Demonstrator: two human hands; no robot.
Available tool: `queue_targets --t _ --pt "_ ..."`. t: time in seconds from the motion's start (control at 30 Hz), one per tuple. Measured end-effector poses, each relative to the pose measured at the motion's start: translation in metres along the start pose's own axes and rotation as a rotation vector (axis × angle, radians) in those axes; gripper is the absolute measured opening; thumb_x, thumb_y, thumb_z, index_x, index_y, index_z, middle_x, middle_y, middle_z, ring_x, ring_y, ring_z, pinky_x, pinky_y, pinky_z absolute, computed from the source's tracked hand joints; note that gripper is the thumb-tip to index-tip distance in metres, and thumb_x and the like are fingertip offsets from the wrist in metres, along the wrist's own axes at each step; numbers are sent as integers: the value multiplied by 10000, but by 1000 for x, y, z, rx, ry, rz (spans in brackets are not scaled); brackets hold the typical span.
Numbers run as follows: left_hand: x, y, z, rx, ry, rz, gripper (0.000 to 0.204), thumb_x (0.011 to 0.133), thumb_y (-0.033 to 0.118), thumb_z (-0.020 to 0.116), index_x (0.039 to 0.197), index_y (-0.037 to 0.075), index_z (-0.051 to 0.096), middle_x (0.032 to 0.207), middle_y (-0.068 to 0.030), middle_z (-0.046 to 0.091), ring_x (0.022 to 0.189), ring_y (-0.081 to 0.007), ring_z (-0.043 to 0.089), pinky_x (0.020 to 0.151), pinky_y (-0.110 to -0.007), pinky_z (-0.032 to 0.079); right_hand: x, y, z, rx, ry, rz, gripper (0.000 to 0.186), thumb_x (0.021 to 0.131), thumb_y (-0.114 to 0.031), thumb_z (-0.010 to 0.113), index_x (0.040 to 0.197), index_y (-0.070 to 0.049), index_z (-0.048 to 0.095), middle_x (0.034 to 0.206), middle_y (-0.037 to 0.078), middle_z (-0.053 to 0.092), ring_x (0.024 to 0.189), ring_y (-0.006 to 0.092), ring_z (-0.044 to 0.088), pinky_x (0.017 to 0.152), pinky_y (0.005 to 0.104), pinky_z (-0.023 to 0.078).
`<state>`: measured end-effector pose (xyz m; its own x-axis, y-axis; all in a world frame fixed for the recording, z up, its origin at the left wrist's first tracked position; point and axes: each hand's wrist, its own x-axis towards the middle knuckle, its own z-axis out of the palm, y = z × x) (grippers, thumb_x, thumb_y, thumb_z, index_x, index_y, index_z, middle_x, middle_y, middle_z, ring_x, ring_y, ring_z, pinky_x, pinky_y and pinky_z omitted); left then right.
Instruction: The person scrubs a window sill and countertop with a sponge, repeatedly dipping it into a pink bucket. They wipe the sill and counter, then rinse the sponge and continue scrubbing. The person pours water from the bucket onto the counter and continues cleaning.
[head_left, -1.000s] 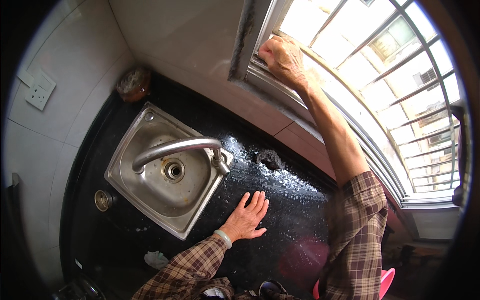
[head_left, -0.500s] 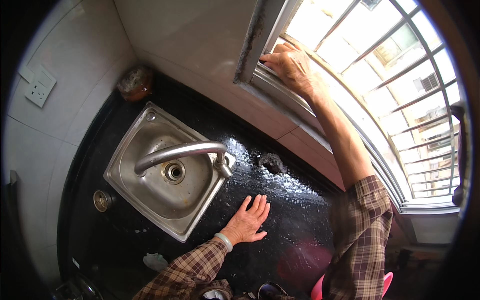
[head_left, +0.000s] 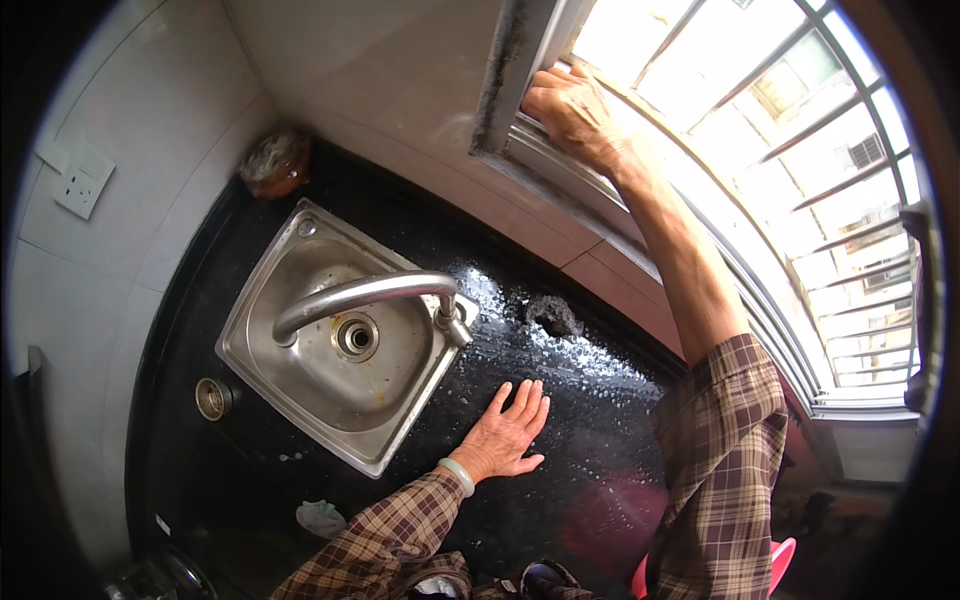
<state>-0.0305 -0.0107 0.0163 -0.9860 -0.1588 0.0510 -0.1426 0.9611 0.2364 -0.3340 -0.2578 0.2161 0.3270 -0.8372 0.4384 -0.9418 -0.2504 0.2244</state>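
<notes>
My left hand (head_left: pixel 506 437) lies flat on the black countertop (head_left: pixel 560 470), fingers spread, to the right of the steel sink (head_left: pixel 395 425). A pale bangle (head_left: pixel 457 474) circles that wrist. My right arm reaches up to the window, where my right hand (head_left: pixel 578 112) is closed at the inner corner of the window frame (head_left: pixel 522 95), by the sill track. Its fingertips are curled out of sight, and whatever they grip is hidden. A dark grey scouring pad (head_left: pixel 552 316) sits on the wet counter beyond my left hand, among white suds (head_left: pixel 590 362).
A curved faucet (head_left: pixel 365 292) arches over the sink. Left of the sink stands a round metal strainer (head_left: pixel 213 398); a brown pot (head_left: pixel 275 165) occupies the back corner. A crumpled pale scrap (head_left: pixel 320 519) lies near my left sleeve. Something pink (head_left: pixel 781 562) shows beside my right sleeve. Window bars (head_left: pixel 790 180) run outside.
My right hand has shifted slightly at the frame corner, its fingers now curled in more tightly. My left hand stays flat on the counter. The whole view has moved a little.
</notes>
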Motion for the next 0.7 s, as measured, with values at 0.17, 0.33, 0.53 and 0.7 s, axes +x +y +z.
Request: queue_targets --t 0.17,0.33,0.53,0.7 --pt "1 0 0 -2 2 -3 952 908 694 553 1536 -9 422 1612 -255 365 1512 -388 316 1249 -580 197 -21 17 -4 45 157 -54 79 887 -45 637 810 -42 655 882 139 664 886 301 661 912 464 503" --pt "2 0 -1 -25 16 -2 957 881 673 604 1525 -13 433 1602 -262 378 1504 -383 334 1240 -579 214 -51 74 -62 -307 75 741 54 878 -54 698 840 -21 679 751 145 680 749 201 699 580 355 560" --pt "3 1 4 -44 23 0 971 864 675 620 1512 -24 435 1598 -280 368 1503 -415 322 1237 -594 193 -125 -46 -62 -60 324 140 193 813 -18 632 1001 -38 665 790 117 625 686 242 632 566 390 539" --pt "6 2 9 -65 -1 1 1017 826 672 653 1517 -37 418 1605 -296 343 1510 -425 307 1231 -615 193 -220 -188 24 57 -226 329 398 798 -112 663 1180 0 681 1092 182 617 1005 314 602 770 429 496"
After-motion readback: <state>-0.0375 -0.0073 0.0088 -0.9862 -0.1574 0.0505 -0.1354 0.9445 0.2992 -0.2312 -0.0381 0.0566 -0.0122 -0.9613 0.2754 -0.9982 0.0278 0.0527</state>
